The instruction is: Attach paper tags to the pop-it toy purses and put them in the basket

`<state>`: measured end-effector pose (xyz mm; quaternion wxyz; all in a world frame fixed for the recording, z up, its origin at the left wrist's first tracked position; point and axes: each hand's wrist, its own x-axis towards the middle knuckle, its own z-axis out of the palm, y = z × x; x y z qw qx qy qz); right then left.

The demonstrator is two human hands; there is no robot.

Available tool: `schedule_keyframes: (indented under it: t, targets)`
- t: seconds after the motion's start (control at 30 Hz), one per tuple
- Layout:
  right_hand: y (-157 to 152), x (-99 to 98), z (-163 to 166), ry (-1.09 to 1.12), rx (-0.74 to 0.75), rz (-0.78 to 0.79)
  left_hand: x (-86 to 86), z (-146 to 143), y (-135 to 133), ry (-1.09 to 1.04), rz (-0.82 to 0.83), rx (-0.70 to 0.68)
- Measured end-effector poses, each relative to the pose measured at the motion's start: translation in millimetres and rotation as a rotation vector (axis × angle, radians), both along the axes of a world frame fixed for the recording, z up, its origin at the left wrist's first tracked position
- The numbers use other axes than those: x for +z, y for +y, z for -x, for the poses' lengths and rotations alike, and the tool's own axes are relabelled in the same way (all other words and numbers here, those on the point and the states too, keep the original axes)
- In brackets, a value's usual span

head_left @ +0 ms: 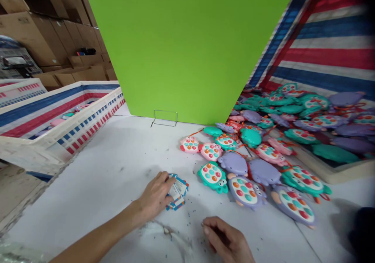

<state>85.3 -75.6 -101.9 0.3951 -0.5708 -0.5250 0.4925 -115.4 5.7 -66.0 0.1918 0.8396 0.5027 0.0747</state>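
Near the middle of the white table, my left hand (156, 194) has its bent fingers and thumb closed on the left side of a fanned pile of blue-edged printed cards (178, 192). Lower down and to the right, my right hand (227, 239) is closed, thumb against forefinger; a tiny speck shows at the fingertips, too small to name. Small dark bits (189, 216) are scattered on the table between the hands. Right of the cards lie animal-shaped toys with coloured round buttons, among them a green turtle toy (212, 175) and a purple toy (246, 191).
A tall green panel (187, 52) stands behind the table, with a wire stand (165, 118) at its foot. A striped-lined bin (322, 169) heaped with more toys is at right. White lattice crates (88, 126) stand at left, before stacked cardboard boxes (38, 36).
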Motion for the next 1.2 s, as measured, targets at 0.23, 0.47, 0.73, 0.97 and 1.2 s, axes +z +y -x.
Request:
schedule_keyframes:
  t: [0.23,0.47,0.73,0.97,1.2]
  targets:
    - [4.9,-2.3,13.4,0.075,-0.015,0.013,12.6,8.1,2.3,-0.426,0.266,0.202]
    - [17.4,16.6,30.4,0.078,-0.08,-0.124,34.2,-8.5,-10.7,-0.611,0.534,0.104]
    - [11.0,18.7,33.4,0.182,-0.17,-0.008,15.7,-31.5,-31.1,-0.883,0.577,0.283]
    - [2.7,34.7,24.4,-0.129,-0.223,-0.239,23.2,-32.8,-36.4,-0.782,0.486,0.282]
    - [5.2,41.3,28.2,-0.261,-0.189,-0.35,32.8,-39.9,-42.4,-0.654,0.399,0.27]
